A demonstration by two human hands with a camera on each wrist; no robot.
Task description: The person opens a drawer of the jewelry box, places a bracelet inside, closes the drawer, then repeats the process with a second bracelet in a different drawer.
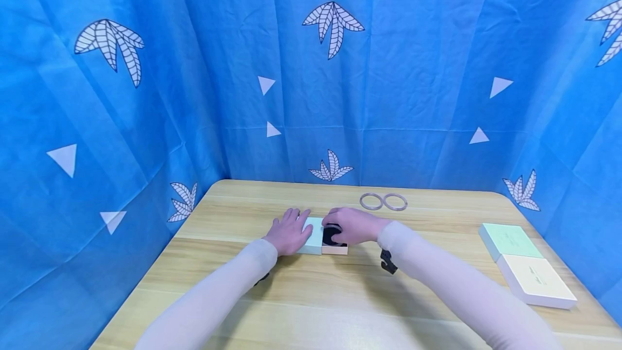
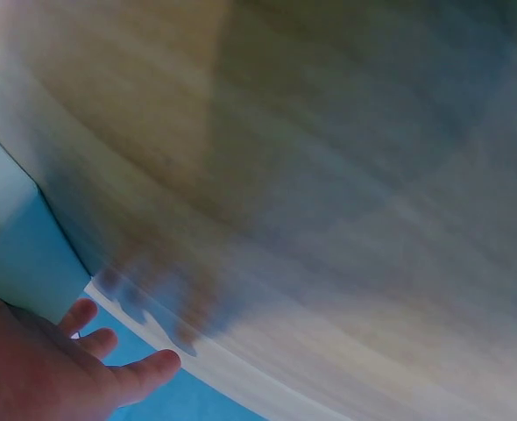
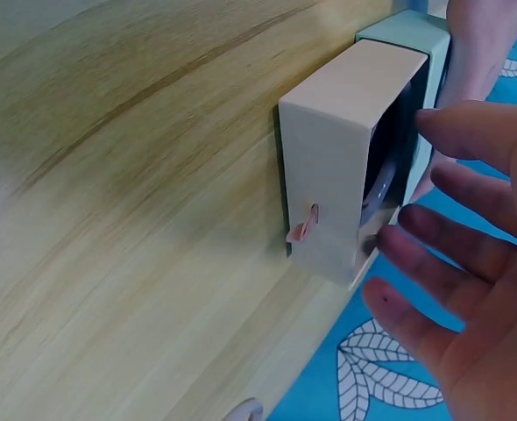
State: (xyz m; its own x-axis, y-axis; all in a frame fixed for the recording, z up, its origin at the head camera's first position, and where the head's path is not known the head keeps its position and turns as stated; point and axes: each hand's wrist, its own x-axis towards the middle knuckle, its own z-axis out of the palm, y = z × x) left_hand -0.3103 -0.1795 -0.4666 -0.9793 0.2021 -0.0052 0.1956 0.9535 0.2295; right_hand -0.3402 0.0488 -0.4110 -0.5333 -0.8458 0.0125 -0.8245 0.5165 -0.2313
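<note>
A pale green box sleeve (image 1: 315, 239) lies on the table, its pinkish-white drawer (image 1: 335, 250) pulled partly out to the right. My left hand (image 1: 289, 234) rests on the sleeve's left part, fingers spread. Over the drawer is my right hand (image 1: 357, 224), its fingers loosely bent and apart at the opening. Inside the drawer a black lining (image 1: 330, 231) shows, with a pale bangle (image 3: 379, 195) against it. A small pink ribbon tab (image 3: 304, 225) sticks out of the drawer's end. In the left wrist view only the left hand's fingers (image 2: 158, 368) and the side of the box appear.
Two pale purple bangles (image 1: 371, 201) lie side by side farther back on the wooden table (image 1: 311, 296). At the right edge are a green box (image 1: 510, 240) and a cream box (image 1: 536, 280), end to end. Blue patterned curtains (image 1: 413, 96) surround the table's back and sides.
</note>
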